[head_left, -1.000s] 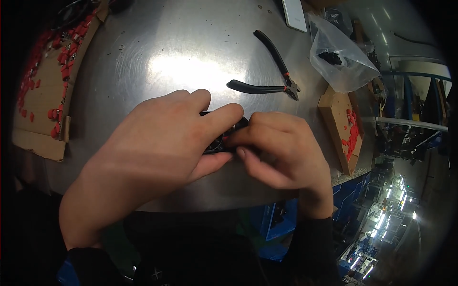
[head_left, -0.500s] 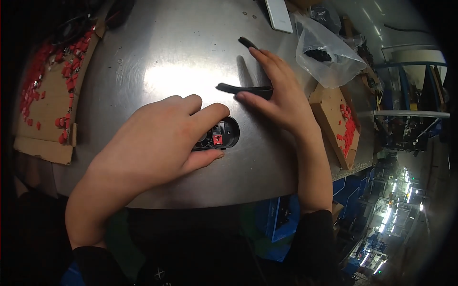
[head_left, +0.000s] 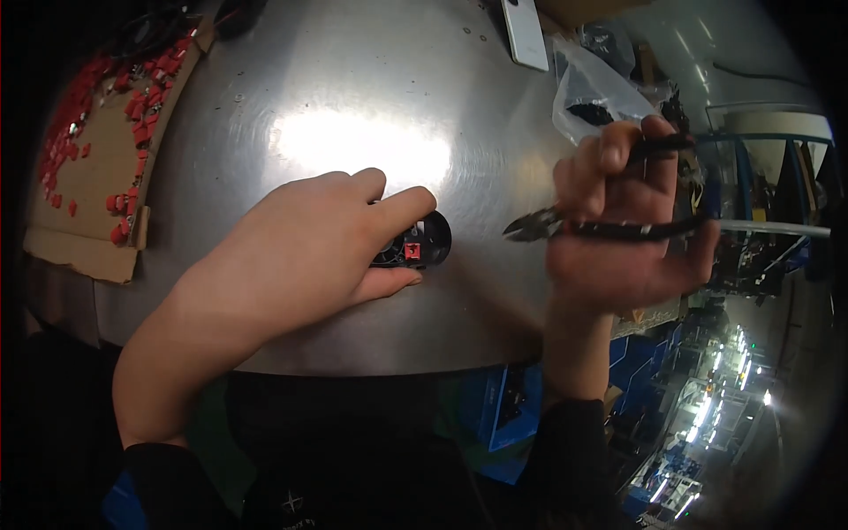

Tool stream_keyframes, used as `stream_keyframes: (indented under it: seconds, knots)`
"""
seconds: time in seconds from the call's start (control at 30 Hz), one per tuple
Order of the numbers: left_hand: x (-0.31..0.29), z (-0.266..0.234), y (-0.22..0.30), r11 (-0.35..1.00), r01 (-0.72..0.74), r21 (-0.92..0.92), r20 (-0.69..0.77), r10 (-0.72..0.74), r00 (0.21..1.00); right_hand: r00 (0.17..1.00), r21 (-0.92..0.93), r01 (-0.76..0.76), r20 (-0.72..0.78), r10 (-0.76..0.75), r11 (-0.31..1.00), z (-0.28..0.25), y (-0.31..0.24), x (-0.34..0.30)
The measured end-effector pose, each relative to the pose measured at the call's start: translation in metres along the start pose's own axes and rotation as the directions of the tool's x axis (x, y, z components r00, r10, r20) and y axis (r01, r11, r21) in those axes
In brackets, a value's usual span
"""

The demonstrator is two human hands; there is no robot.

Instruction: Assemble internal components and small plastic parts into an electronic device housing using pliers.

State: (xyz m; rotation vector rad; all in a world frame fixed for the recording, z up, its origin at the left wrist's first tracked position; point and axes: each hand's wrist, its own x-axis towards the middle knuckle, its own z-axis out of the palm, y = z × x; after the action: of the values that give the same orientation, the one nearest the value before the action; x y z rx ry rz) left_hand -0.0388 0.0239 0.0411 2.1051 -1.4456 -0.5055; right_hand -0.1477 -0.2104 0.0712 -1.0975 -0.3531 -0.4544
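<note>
The left hand [head_left: 309, 238] grasps a round black housing [head_left: 433, 237], thumb and fingers on either side, on the metal table [head_left: 309, 75]; the hand covers the housing's 9 o'clock side. Inside the housing, 1 square red piece [head_left: 412, 252] shows. At 3 o'clock from it, the right hand [head_left: 618, 261] grips black-handled cutters [head_left: 618, 231], tips pointing toward 9 o'clock. A white phone [head_left: 525, 34] lies at 1 o'clock, and a cardboard tray [head_left: 106, 190] of red parts [head_left: 141, 106] sits between 9 and 10 o'clock.
</note>
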Motion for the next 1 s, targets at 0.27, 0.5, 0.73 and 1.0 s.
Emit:
stream_keyframes:
  seconds: [0.27,0.5,0.73,1.0]
  knots:
    - [-0.002,0.002,-0.005,0.999,-0.048,-0.023,-0.02,0.048,0.999,0.991,-0.159,0.045,0.129,-0.025,0.986,0.051,0.049,-0.006]
    - [-0.004,0.007,-0.009,0.997,-0.051,-0.064,-0.059,0.048,0.997,0.989,-0.279,0.032,0.146,0.009,0.96,0.046,0.059,-0.011]
    - [-0.008,0.011,-0.008,0.994,-0.033,-0.107,-0.082,0.024,0.996,0.999,-0.388,0.028,0.034,-0.017,0.921,0.064,0.067,-0.019]
    - [-0.006,0.015,-0.011,0.996,-0.054,-0.077,-0.078,0.048,0.996,0.98,-0.205,-0.135,0.117,0.161,0.969,0.052,0.06,-0.014]
